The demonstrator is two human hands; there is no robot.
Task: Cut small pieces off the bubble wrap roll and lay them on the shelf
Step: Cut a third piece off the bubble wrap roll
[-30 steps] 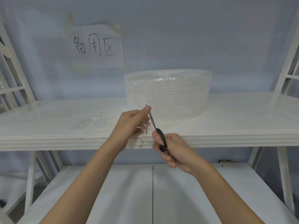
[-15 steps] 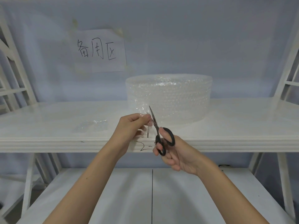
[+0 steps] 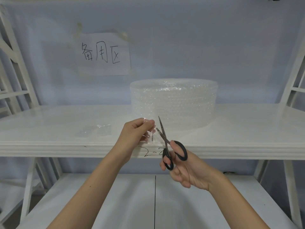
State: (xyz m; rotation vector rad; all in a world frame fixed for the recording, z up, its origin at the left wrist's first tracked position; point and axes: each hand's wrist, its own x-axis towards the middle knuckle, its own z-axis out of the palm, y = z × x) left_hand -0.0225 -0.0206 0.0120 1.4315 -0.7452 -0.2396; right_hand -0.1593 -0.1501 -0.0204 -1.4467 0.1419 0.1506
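A pale blue-grey wall (image 3: 214,47) carries a taped paper sign (image 3: 105,54) with 3 handwritten characters, behind white slatted side frames (image 3: 11,66) and a glossy lower board (image 3: 115,204) split by 1 dark seam.

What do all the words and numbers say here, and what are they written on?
"备用区": handwritten in black on the paper sign taped to the wall.
"2-": handwritten in black on the front edge of the shelf; what follows the dash is hidden behind the scissors, so it cannot be read.
No other writing shows.
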